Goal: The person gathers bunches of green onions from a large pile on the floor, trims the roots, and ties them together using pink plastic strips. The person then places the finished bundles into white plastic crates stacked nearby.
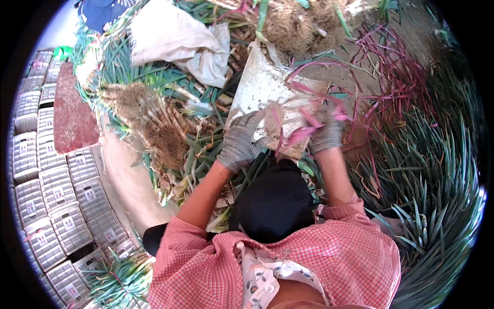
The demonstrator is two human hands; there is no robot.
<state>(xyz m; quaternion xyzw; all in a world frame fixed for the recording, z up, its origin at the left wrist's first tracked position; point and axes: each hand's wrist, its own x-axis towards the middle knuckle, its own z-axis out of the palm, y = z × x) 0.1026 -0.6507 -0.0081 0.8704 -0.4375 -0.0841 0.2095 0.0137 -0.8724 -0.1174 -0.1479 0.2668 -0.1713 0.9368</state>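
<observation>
My left hand [245, 141], in a grey knit glove, is over the left side of a dirty white board [256, 87]; thumb and fingers are apart and I see nothing between them. At the board's right side my right hand [328, 131], gloved alike and blurred by motion, has pink strips [303, 133] in its grasp. Their loose ends trail over the board. Beside my left hand, rooted bunches of leek-like green onions [166, 143] lie on loose leaves. Blur hides the right fingertips.
A white woven sack [173, 38] lies on the greens ahead. More root clumps [297, 31] are beyond the board. Tangled pink strips [401, 73] and a mass of upright green leaves [420, 174] are at right. Stacked plastic crates [60, 189] and a red board [73, 112] stand left.
</observation>
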